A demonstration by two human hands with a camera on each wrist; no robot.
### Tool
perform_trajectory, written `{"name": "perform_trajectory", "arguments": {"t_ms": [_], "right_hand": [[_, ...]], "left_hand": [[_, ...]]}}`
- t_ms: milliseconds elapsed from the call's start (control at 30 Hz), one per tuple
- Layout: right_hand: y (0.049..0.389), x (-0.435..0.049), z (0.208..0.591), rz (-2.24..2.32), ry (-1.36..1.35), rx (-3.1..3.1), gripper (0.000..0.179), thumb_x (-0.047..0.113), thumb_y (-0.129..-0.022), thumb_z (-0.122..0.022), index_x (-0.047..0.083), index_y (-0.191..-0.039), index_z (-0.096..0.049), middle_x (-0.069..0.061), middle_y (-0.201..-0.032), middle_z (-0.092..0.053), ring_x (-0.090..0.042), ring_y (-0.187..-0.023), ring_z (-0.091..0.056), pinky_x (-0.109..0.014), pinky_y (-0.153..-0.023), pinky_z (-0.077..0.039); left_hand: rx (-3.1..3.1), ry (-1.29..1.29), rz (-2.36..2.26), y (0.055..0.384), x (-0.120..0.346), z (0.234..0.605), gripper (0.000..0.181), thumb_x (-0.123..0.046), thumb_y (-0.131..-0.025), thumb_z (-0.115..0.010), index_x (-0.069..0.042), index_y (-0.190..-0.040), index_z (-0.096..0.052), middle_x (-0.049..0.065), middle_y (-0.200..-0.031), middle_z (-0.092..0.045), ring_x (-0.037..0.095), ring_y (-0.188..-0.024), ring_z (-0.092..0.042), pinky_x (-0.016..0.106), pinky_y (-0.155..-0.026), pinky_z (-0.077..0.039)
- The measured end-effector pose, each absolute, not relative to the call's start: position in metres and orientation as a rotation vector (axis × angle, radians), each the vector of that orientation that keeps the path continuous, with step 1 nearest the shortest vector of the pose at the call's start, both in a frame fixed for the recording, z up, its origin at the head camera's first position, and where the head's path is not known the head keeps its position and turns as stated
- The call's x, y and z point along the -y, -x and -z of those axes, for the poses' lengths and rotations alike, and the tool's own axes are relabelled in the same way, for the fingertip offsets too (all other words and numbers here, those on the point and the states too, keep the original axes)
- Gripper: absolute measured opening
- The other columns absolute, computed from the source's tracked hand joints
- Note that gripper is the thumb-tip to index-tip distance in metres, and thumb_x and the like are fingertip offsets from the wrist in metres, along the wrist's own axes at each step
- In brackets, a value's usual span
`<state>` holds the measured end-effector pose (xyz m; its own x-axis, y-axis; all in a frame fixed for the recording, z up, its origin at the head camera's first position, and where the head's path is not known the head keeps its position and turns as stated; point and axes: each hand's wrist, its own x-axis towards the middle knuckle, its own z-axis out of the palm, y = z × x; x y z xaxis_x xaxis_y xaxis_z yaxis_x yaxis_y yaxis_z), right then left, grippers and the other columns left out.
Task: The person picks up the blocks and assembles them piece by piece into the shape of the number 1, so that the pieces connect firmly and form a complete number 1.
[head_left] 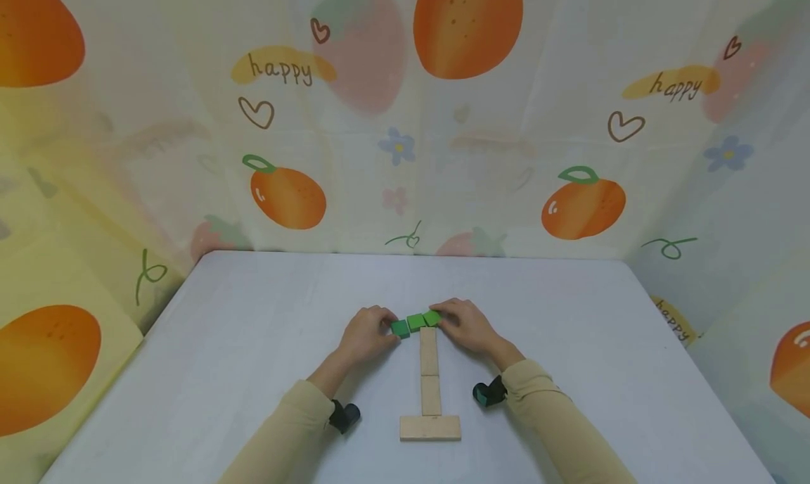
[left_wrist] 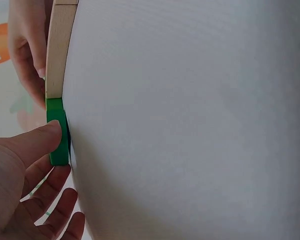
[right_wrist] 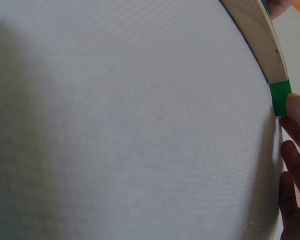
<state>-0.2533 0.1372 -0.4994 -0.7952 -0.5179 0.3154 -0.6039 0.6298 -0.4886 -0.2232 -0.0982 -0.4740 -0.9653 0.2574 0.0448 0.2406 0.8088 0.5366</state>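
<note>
Three green blocks lie in a slightly slanted row at the far end of a line of wooden blocks. My left hand (head_left: 368,334) pinches the darker green block (head_left: 400,328) at the left end; in the left wrist view its thumb lies on that block (left_wrist: 58,142). Beside it is the middle green block (head_left: 415,322). At the row's right end, my right hand (head_left: 467,325) pinches the right green block (head_left: 432,319) between thumb and finger, also seen in the right wrist view, where the thumb touches the green block (right_wrist: 279,98).
Two wooden blocks, a far one (head_left: 429,350) and a near one (head_left: 431,395), run end to end toward me. A crosswise wooden block (head_left: 430,428) touches the near end. All lie on a white table (head_left: 253,287) before a fruit-patterned cloth (head_left: 493,209).
</note>
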Motion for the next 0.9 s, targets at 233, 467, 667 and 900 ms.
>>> {"name": "perform_trajectory", "arguments": {"t_ms": [233,467,667,900], "right_hand": [[0.253,-0.1374,0.4975,-0.912,-0.942,2.709,0.03,0.009,-0.085,-0.062,0.007,-0.115,-0.062,-0.008,-0.109,-0.065,-0.024,-0.103,-0.059,-0.042,-0.089,-0.043],[0.2522,-0.1371,0.4969,-0.916,-0.929,2.721,0.03,0.01,-0.085,-0.062,0.008,-0.116,-0.062,-0.008,-0.109,-0.065,-0.025,-0.103,-0.059,-0.042,-0.09,-0.042],[0.252,-0.1372,0.4985,-0.899,-0.928,2.724,0.03,0.01,-0.086,-0.061,0.007,-0.116,-0.062,-0.008,-0.109,-0.065,-0.025,-0.103,-0.058,-0.042,-0.089,-0.042],[0.2522,-0.1373,0.4981,-0.888,-0.926,2.728,0.03,0.011,-0.086,-0.061,0.009,-0.116,-0.061,-0.007,-0.11,-0.065,-0.024,-0.103,-0.058,-0.042,-0.089,-0.042]], "left_hand": [[-2.971,-0.42,-0.863,0.2232,0.0971,0.4731,0.032,-0.02,-0.071,-0.078,-0.009,-0.099,-0.068,0.002,-0.091,-0.063,0.017,-0.086,-0.054,0.034,-0.077,-0.045],[-2.973,-0.405,-0.859,0.2239,0.0962,0.4741,0.033,-0.022,-0.069,-0.079,-0.009,-0.098,-0.068,0.001,-0.089,-0.062,0.016,-0.084,-0.053,0.033,-0.075,-0.045],[-2.967,-0.398,-0.843,0.2247,0.0959,0.4761,0.034,-0.023,-0.07,-0.078,-0.01,-0.099,-0.068,0.001,-0.088,-0.062,0.016,-0.083,-0.052,0.033,-0.074,-0.044],[-2.98,-0.414,-0.838,0.2254,0.0955,0.4756,0.034,-0.023,-0.07,-0.078,-0.011,-0.099,-0.068,0.0,-0.087,-0.062,0.016,-0.082,-0.052,0.032,-0.074,-0.043]]}}
